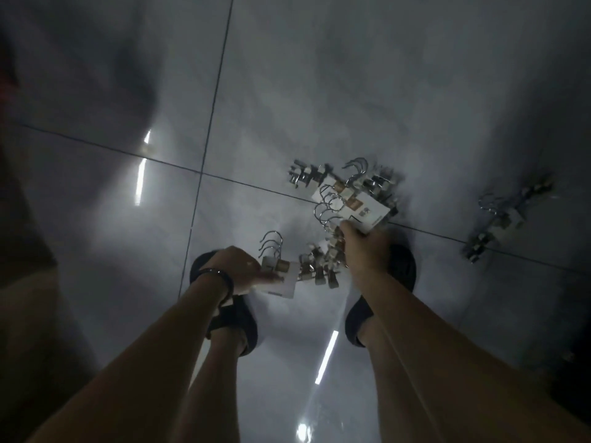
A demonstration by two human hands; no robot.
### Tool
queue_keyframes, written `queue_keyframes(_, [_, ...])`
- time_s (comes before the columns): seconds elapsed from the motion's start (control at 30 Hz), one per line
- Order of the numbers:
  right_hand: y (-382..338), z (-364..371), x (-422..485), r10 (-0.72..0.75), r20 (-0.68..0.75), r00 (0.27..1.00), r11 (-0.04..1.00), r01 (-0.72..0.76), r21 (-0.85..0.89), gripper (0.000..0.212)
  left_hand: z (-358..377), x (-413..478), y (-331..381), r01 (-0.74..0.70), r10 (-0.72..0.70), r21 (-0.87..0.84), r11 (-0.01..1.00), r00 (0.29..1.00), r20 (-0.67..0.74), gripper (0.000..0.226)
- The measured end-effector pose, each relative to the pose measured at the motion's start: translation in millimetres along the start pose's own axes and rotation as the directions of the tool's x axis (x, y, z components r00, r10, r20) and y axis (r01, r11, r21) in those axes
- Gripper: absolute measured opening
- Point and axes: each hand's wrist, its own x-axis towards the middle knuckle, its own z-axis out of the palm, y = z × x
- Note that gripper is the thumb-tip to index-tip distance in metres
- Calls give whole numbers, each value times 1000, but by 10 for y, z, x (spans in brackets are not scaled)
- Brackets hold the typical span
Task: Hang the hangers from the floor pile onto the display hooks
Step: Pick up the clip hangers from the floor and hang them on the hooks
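View: looking straight down from the person's head at a glossy grey tiled floor, dim, with bright streaks of reflected light.

Left hand: reaches down, thumb and fingers closed on a small bundle of hangers. The grip is on the bundle's white card. The metal hook ends curve upward just above the hand. A dark wristband circles the wrist.

Right hand: reaches down a little farther forward, fingers curled tightly round the edge of a larger bundle of hangers. This bundle has a white printed card and a row of round metal hooks fanned out to its left.

Between the hands: a cluster of metal clips hangs close to both bundles. Which bundle it belongs to cannot be told.

Floor pile: more clip hangers lie on the tiles just beyond the right hand's bundle, partly hidden by it.

Separate set of hangers: lies on the floor well off to the right, apart from both hands, blurred.

Feet: dark sandals stand on the tiles directly beneath the hands, one under each arm.
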Motion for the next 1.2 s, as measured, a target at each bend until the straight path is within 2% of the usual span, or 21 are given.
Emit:
queue_keyframes(0.1, [-170,-240,-182,80,52,995,993,-84,87,27,31,-199,-75,-71,64,-104,992,996,-68,51])
queue_keyframes(0.2, [-209,-390,-197,-73,0,997,995,73,-73,27,31,-347,-47,-147,115,-235,961,983,-142,44])
queue_keyframes(0.27, [-246,-421,-168,-166,-7,986,977,163,-139,30,17,-399,36,-173,136,-259,950,978,-156,35])
queue_keyframes(0.37, [-244,-393,5,-195,-23,980,964,188,-189,44,30,-366,165,-192,157,-179,965,969,-190,43])
queue_keyframes(0.47, [-307,-352,149,-294,0,956,911,280,-301,37,62,-298,314,-204,180,-100,974,962,-205,53])
queue_keyframes(0.53, [-332,-336,220,-379,54,924,849,370,-376,33,79,-251,425,-225,216,-23,974,954,-206,61])
queue_keyframes(0.63, [-354,-340,262,-451,182,874,738,480,-474,29,61,-191,529,-209,223,91,974,957,-186,87])
queue_keyframes(0.73, [-357,-376,241,-535,275,799,618,592,-518,27,4,-167,567,-224,242,114,968,954,-178,99])
queue_keyframes(0.8, [-326,-405,185,-569,325,756,581,649,-492,28,-27,-159,606,-242,258,102,965,947,-191,95])
queue_keyframes(0.87, [-296,-425,133,-576,357,735,593,676,-437,31,-71,-143,652,-258,286,149,955,935,-211,92])
queue_keyframes(1.0, [-304,-451,60,-552,383,741,653,670,-353,33,-163,-57,743,-295,365,293,909,904,-222,86])
queue_keyframes(1.07, [-335,-462,86,-555,399,730,645,680,-349,32,-153,16,758,-294,354,267,918,910,-218,78])
queue_keyframes(1.2, [-380,-471,171,-581,448,680,582,731,-356,33,-70,78,773,-258,262,52,965,931,-252,57])
